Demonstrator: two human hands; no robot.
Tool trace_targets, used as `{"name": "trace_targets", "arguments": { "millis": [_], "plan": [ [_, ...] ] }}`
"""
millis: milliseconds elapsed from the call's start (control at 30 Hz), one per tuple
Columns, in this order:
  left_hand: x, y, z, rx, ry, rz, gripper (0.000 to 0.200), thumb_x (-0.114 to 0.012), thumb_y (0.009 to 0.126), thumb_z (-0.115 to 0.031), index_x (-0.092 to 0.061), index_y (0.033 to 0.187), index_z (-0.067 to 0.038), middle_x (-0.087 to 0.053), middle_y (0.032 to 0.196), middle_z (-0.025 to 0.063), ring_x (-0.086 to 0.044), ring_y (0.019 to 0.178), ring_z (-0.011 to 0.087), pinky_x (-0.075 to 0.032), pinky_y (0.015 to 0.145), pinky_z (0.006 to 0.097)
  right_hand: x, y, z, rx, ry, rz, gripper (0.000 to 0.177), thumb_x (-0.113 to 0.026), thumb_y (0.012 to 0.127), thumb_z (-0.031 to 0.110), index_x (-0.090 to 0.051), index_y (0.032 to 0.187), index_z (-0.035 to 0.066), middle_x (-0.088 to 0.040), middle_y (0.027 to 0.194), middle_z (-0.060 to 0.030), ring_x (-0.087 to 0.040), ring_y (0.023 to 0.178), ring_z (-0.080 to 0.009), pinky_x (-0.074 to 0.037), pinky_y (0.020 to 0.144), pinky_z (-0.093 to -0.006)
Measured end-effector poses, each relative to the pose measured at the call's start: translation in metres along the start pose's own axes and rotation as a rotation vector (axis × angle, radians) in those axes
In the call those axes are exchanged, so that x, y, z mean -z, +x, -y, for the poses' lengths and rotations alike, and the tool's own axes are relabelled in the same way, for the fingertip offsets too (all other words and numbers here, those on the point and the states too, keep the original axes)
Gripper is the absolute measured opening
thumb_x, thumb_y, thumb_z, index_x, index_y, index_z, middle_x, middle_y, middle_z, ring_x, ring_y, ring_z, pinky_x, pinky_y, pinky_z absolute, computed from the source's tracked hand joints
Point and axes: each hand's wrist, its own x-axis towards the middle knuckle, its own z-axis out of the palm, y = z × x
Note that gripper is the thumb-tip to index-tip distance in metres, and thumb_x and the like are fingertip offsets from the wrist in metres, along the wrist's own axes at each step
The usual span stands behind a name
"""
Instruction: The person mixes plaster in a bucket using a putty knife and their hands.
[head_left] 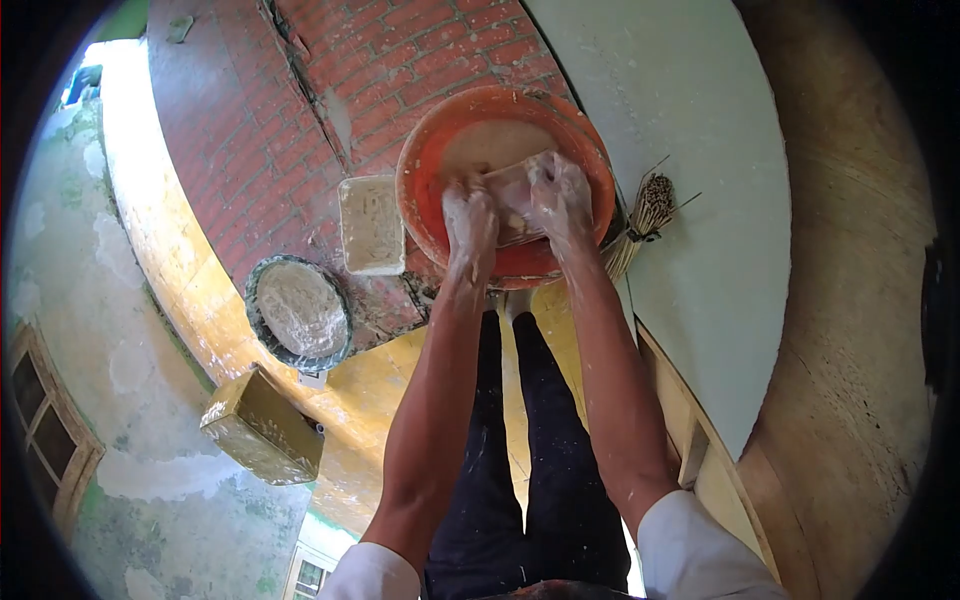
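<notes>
- Beside the orange basin, on the brick floor: rectangular tub and round green bowl, left; straw brush, right.
- My left hand and right hand, smeared white, close around a pale lump inside the basin.

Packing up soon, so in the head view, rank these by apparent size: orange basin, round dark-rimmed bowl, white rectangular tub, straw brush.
1. orange basin, where left hand and right hand grip a pale lump.
2. round dark-rimmed bowl.
3. white rectangular tub.
4. straw brush, tub-length but far thinner.
</notes>
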Motion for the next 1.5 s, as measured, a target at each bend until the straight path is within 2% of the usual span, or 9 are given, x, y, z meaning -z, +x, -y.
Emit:
{"name": "trace_targets", "arguments": {
  "millis": [167, 467, 533, 567, 767, 1033, 1200, 1300, 1500],
  "plan": [
    [0.009, 0.001, -0.006, -0.228, 0.448, 0.021, 0.031, -0.065, 0.097, -0.021, -0.065, 0.116, 0.003, -0.068, 0.091, 0.0091, -0.061, 0.079, 0.0148, -0.052, 0.072, 0.0320, -0.010, 0.014, 0.016, 0.082, -1.045, -0.013, 0.048, -0.055, 0.098, 0.041, -0.067, 0.111, -0.004, -0.070, 0.101, -0.0295, -0.069, 0.097, -0.0422, -0.054, 0.085, -0.0509],
    [-0.004, -0.012, -0.020, -0.076, 0.137, 0.028, 0.026, -0.062, 0.098, -0.014, -0.065, 0.119, 0.002, -0.072, 0.102, 0.0138, -0.068, 0.099, 0.0175, -0.053, 0.080, 0.0302, -0.019, 0.029, 0.035, -0.532, -0.189, -0.120, 0.054, -0.041, 0.106, 0.040, -0.065, 0.109, -0.007, -0.070, 0.105, -0.0286, -0.068, 0.100, -0.0424, -0.055, 0.084, -0.0494],
    [-0.014, -0.030, -0.019, -0.156, -0.157, 0.075, 0.035, -0.062, 0.097, -0.006, -0.057, 0.130, 0.001, -0.070, 0.109, 0.0149, -0.067, 0.101, 0.0175, -0.053, 0.084, 0.0306, -0.025, 0.035, -0.006, -0.300, -0.239, -0.268, 0.055, -0.040, 0.107, 0.041, -0.065, 0.112, -0.007, -0.070, 0.106, -0.0268, -0.068, 0.100, -0.0407, -0.053, 0.085, -0.0488],
    [-0.016, -0.032, -0.013, -0.214, -0.078, 0.077, 0.044, -0.060, 0.094, 0.002, -0.050, 0.137, 0.002, -0.068, 0.115, 0.0183, -0.067, 0.106, 0.0191, -0.053, 0.088, 0.0326, -0.028, 0.033, -0.013, -0.069, -0.286, -0.413, 0.056, -0.039, 0.108, 0.042, -0.065, 0.114, -0.006, -0.070, 0.107, -0.0250, -0.069, 0.101, -0.0391, -0.052, 0.085, -0.0483],
    [-0.003, -0.037, -0.015, -0.337, 0.542, 0.077, 0.051, -0.056, 0.095, 0.002, -0.044, 0.144, 0.004, -0.068, 0.118, 0.0230, -0.067, 0.107, 0.0252, -0.052, 0.091, 0.0361, -0.031, 0.018, -0.004, -0.255, 0.323, -0.462, 0.048, -0.041, 0.109, 0.037, -0.061, 0.128, -0.002, -0.067, 0.121, -0.0178, -0.065, 0.103, -0.0294, -0.050, 0.089, -0.0426],
    [0.015, -0.027, -0.034, -0.511, 0.365, 0.322, 0.040, -0.054, 0.091, 0.003, -0.058, 0.130, 0.004, -0.068, 0.105, 0.0286, -0.069, 0.097, 0.0377, -0.052, 0.085, 0.0407, -0.035, 0.008, 0.013, -0.370, 0.478, -0.474, 0.046, -0.043, 0.108, 0.033, -0.053, 0.138, 0.000, -0.061, 0.131, -0.0169, -0.060, 0.117, -0.0285, -0.048, 0.096, -0.0418],
    [0.016, 0.010, -0.025, -0.383, 0.828, 0.061, 0.026, -0.058, 0.091, 0.003, -0.058, 0.117, 0.004, -0.068, 0.096, 0.0233, -0.064, 0.079, 0.0315, -0.052, 0.076, 0.0388, -0.035, -0.024, 0.013, -0.141, 0.218, -0.312, 0.047, -0.053, 0.104, 0.021, -0.045, 0.145, -0.001, -0.056, 0.137, -0.0185, -0.058, 0.120, -0.0285, -0.045, 0.103, -0.0414],
    [0.010, 0.005, -0.008, -0.260, 0.379, 0.316, 0.028, -0.058, 0.095, -0.007, -0.061, 0.120, 0.006, -0.070, 0.103, 0.0240, -0.069, 0.094, 0.0290, -0.052, 0.083, 0.0375, -0.032, -0.023, 0.001, -0.027, 0.326, -0.347, 0.053, -0.057, 0.100, 0.015, -0.041, 0.148, -0.001, -0.054, 0.140, -0.0176, -0.056, 0.123, -0.0281, -0.041, 0.107, -0.0398],
    [0.003, -0.014, -0.052, -0.063, 0.730, 0.189, 0.025, -0.053, 0.092, -0.009, -0.060, 0.111, 0.006, -0.066, 0.104, 0.0304, -0.067, 0.099, 0.0416, -0.052, 0.081, 0.0491, -0.030, 0.004, -0.029, -0.080, 0.013, -0.467, 0.051, -0.058, 0.102, 0.022, -0.045, 0.144, -0.002, -0.059, 0.134, -0.0143, -0.059, 0.118, -0.0262, -0.046, 0.100, -0.0394]
  ]
}}
